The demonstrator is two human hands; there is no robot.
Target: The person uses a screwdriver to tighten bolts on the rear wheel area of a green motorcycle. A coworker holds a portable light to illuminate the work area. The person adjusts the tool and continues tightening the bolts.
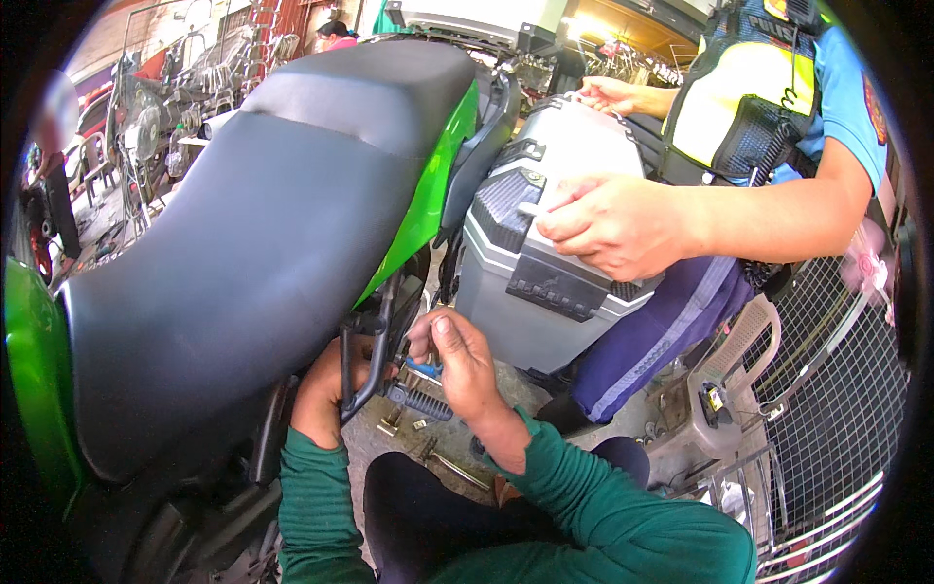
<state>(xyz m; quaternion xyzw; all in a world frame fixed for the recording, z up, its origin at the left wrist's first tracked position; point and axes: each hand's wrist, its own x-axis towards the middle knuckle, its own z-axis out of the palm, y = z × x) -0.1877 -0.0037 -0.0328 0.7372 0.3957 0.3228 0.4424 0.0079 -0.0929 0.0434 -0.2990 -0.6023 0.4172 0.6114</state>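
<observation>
My left hand [326, 384] reaches in behind a black tubular bracket [373, 375] under the motorcycle seat [263, 204]. Its fingers are mostly hidden by the tubing. Just right of the bracket is my right hand [462, 365], thumb up and fingers curled in. What those fingers hold, if anything, does not show clearly. A small blue object [425, 370] is partly visible beside them, its kind unclear. Close beyond my hands hangs a grey hard side case [506, 311] at the green-panelled motorcycle's flank. A person's hand [618, 229] rests on its lid corner, and their other hand [608, 95] touches the far edge.
That person [749, 117], in a yellow vest, stands at the right. Behind them are a beige plastic chair [715, 389] and a black wire grille [827, 399]. A metal bar [457, 467] lies on the floor near my knees. A fan [144, 131] stands at the far left.
</observation>
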